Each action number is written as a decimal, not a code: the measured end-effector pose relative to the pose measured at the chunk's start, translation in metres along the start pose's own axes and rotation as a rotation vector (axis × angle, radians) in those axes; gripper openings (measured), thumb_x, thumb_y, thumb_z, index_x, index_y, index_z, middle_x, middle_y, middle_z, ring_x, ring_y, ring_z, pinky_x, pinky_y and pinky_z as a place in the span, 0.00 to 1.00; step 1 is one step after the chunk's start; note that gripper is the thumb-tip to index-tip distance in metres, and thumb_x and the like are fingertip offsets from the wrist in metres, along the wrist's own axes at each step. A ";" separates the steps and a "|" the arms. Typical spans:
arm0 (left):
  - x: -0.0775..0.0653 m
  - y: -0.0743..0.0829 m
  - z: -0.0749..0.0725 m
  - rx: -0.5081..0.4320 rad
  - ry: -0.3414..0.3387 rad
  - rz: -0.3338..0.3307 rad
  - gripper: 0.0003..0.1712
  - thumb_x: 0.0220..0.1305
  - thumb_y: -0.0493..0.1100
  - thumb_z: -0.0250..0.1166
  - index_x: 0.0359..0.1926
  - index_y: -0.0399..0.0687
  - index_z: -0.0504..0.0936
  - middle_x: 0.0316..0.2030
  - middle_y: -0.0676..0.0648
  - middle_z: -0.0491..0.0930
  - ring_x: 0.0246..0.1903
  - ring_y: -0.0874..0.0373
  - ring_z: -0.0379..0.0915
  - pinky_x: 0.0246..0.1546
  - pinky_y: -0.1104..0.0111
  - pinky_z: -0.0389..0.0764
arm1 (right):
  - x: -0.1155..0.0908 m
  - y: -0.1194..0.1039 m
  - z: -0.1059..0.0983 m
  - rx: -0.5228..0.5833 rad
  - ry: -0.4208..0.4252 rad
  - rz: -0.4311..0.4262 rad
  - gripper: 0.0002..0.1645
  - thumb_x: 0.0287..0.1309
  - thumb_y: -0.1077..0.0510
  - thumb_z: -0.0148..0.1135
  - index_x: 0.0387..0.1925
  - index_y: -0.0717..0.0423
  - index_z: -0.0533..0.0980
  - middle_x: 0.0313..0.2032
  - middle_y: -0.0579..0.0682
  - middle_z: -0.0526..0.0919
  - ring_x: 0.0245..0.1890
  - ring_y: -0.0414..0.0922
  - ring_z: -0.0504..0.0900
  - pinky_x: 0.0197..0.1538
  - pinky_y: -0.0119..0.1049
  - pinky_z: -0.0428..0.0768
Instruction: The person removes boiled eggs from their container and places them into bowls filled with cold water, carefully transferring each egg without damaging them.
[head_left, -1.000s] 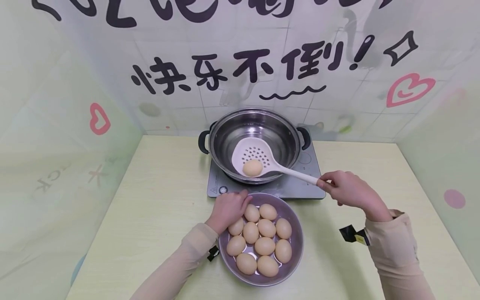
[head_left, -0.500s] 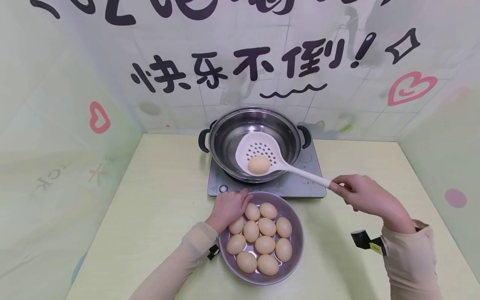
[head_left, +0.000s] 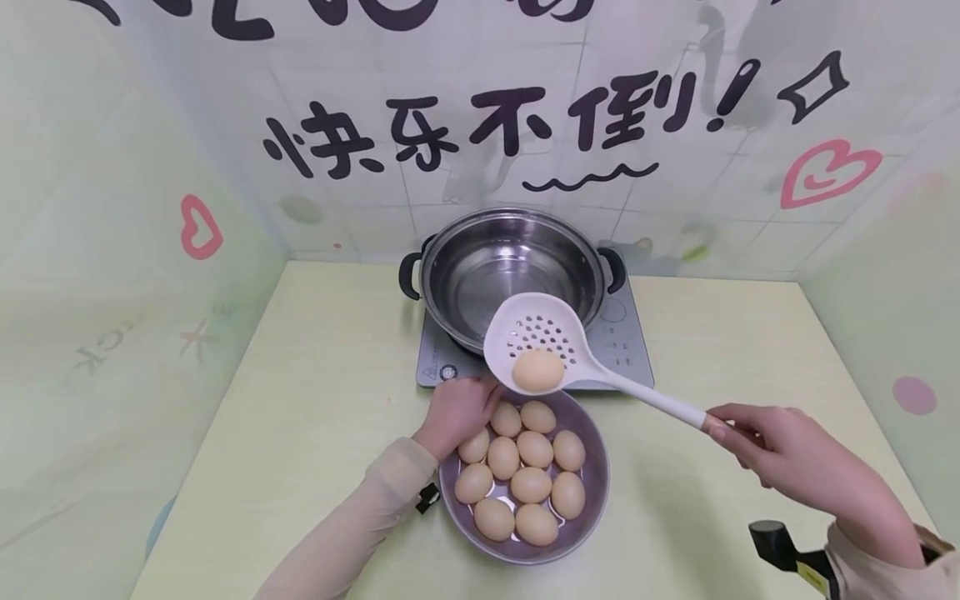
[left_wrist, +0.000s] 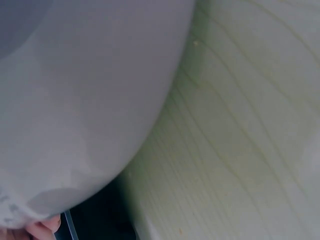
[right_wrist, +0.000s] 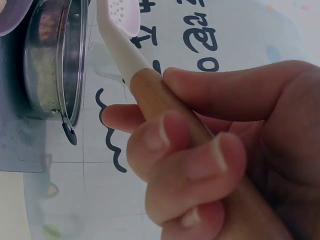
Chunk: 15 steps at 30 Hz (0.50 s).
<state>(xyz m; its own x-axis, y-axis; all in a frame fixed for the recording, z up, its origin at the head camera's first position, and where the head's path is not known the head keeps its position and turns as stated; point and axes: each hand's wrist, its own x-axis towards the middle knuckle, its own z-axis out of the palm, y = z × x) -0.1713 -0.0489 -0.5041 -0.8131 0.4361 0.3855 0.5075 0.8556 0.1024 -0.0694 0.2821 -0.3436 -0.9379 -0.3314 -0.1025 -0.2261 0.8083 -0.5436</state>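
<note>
My right hand (head_left: 806, 462) grips the wooden handle (right_wrist: 155, 95) of a white skimmer (head_left: 516, 323), fingers curled round it in the right wrist view. On the skimmer's perforated head lies one brown egg (head_left: 538, 371). The head overlaps the pot's near rim and the bowl's far rim in the head view. My left hand (head_left: 456, 414) holds the far left rim of a purple-grey bowl (head_left: 597, 475), in which several brown eggs (head_left: 531, 485) lie. The left wrist view is mostly filled by the bowl's outer wall (left_wrist: 100, 95), with fingertips (left_wrist: 45, 227) at its lower edge.
Behind the bowl a steel pot (head_left: 480, 279) with black handles stands on a grey induction cooker (head_left: 637, 354). Both stand on a pale wooden table (head_left: 322, 367). A printed wall covering (head_left: 337, 50) closes off the back and both sides.
My right hand has drawn back toward the lower right. The skimmer and its egg have moved from over the pot toward the bowl. My left hand stays at the bowl's rim.
</note>
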 end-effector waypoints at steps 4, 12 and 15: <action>0.000 -0.001 0.000 0.002 -0.031 -0.021 0.16 0.57 0.48 0.60 0.16 0.48 0.71 0.09 0.51 0.68 0.10 0.55 0.66 0.10 0.65 0.64 | -0.014 0.006 0.008 0.023 0.016 -0.060 0.06 0.63 0.61 0.51 0.33 0.46 0.72 0.15 0.34 0.63 0.10 0.30 0.59 0.14 0.27 0.60; -0.001 -0.001 -0.004 0.004 -0.133 -0.048 0.09 0.48 0.44 0.64 0.18 0.49 0.75 0.14 0.50 0.75 0.15 0.55 0.71 0.14 0.66 0.68 | -0.031 0.017 0.028 0.129 -0.051 -0.118 0.07 0.61 0.64 0.52 0.36 0.48 0.73 0.16 0.33 0.64 0.11 0.27 0.59 0.14 0.25 0.61; -0.001 -0.001 -0.005 0.028 -0.132 -0.012 0.08 0.51 0.48 0.63 0.25 0.49 0.76 0.15 0.50 0.76 0.15 0.54 0.71 0.14 0.66 0.69 | -0.034 0.020 0.036 0.159 -0.071 -0.120 0.07 0.61 0.64 0.53 0.36 0.49 0.74 0.16 0.32 0.65 0.12 0.26 0.59 0.14 0.25 0.62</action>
<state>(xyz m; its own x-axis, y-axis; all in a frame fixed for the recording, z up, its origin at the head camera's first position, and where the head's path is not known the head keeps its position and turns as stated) -0.1692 -0.0516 -0.4996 -0.8503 0.4574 0.2601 0.4911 0.8674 0.0800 -0.0322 0.2917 -0.3807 -0.8845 -0.4588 -0.0844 -0.2858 0.6759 -0.6794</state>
